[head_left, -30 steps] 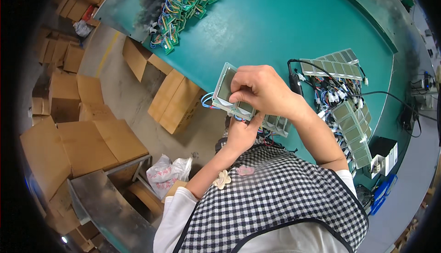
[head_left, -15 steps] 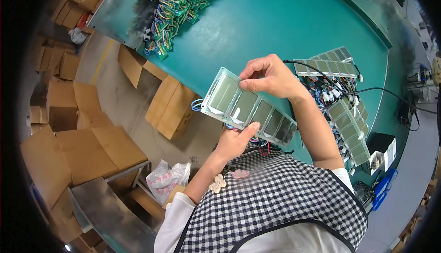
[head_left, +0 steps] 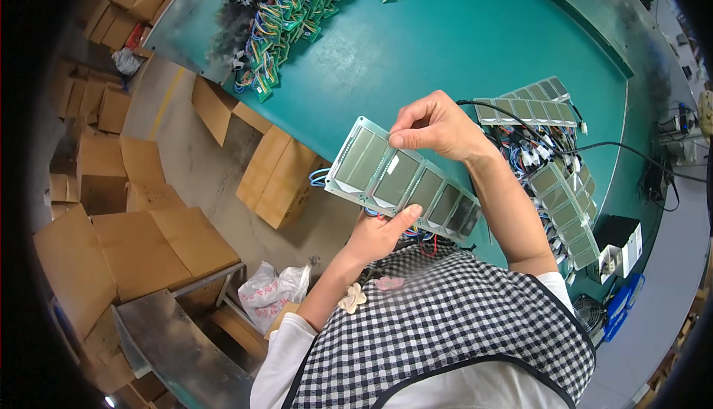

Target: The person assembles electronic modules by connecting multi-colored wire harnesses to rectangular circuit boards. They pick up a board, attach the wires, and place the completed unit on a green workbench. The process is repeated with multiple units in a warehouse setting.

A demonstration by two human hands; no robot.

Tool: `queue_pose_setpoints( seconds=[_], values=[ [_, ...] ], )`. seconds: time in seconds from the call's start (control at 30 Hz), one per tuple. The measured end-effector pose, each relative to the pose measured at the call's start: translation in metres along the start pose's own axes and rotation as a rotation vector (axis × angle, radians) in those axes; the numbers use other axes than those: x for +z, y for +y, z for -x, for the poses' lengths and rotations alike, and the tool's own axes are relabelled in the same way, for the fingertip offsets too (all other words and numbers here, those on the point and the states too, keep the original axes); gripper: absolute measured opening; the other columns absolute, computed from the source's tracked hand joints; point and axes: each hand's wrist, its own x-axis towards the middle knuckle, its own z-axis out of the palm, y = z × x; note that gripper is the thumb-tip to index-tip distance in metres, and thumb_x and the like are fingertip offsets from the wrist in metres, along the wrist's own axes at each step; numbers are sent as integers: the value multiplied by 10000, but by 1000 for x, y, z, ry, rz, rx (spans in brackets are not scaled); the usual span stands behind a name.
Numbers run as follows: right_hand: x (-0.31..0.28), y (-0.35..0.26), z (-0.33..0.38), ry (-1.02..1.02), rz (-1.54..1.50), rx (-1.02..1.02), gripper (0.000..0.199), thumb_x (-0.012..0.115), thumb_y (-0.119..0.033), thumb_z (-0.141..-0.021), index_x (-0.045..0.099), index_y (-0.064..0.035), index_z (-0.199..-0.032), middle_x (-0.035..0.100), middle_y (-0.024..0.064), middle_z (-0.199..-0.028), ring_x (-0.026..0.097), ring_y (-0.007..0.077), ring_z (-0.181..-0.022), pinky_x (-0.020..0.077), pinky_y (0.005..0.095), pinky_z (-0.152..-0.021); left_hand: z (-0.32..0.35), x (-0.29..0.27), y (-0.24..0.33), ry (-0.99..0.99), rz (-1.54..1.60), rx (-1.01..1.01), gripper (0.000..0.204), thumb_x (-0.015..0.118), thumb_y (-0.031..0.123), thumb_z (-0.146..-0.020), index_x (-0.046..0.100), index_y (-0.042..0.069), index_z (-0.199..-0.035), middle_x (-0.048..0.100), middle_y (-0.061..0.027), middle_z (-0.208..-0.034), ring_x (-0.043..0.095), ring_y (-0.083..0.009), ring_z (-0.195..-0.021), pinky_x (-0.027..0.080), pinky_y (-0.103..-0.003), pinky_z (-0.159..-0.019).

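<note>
A long display board (head_left: 405,182) with a row of several grey-green panels is held tilted in front of my apron. My left hand (head_left: 379,236) grips its lower edge, thumb on the front and the other fingers hidden behind. At the upper edge, the thumb and forefinger of my right hand (head_left: 434,128) are pinched together, close against the second panel. Whether they hold the board's rim or something thin on it, I cannot tell. Blue wires (head_left: 318,176) stick out past the board's left end, and red and blue ones hang below it.
Similar display boards (head_left: 566,212) lie over tangled wires on the right of the green table (head_left: 445,37). A black cable (head_left: 616,145) crosses there. Wired green circuit boards (head_left: 286,19) are heaped at the far left. Cardboard boxes (head_left: 275,175) and a white plastic bag (head_left: 273,294) stand left.
The display board has tilted slightly and its left end has dropped a little; the bright glare on it has moved up. Both hands keep nearly the same places on it.
</note>
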Motion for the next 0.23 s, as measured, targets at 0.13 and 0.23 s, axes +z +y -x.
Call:
queue_pose_setpoints(
  seconds=[0.13,0.23],
  values=[
    [3,-1,0,8,-13,5,132,737,-139,-701,674,-27,-733,617,-3,-664,512,59,-617,407,217,-591,1,-1,-3,9,-4,-1,320,559,190,-865,517,3,-1122,572,-65,-1032,524,-136,-934,433,-290,-812],
    [11,0,1,39,-81,16,166,746,-163,-691,676,-34,-768,621,-3,-674,518,61,-622,411,218,-595,1,-2,-5,23,4,-16,332,581,180,-853,513,8,-1129,569,-51,-1025,520,-127,-920,439,-280,-794]
  ],
)
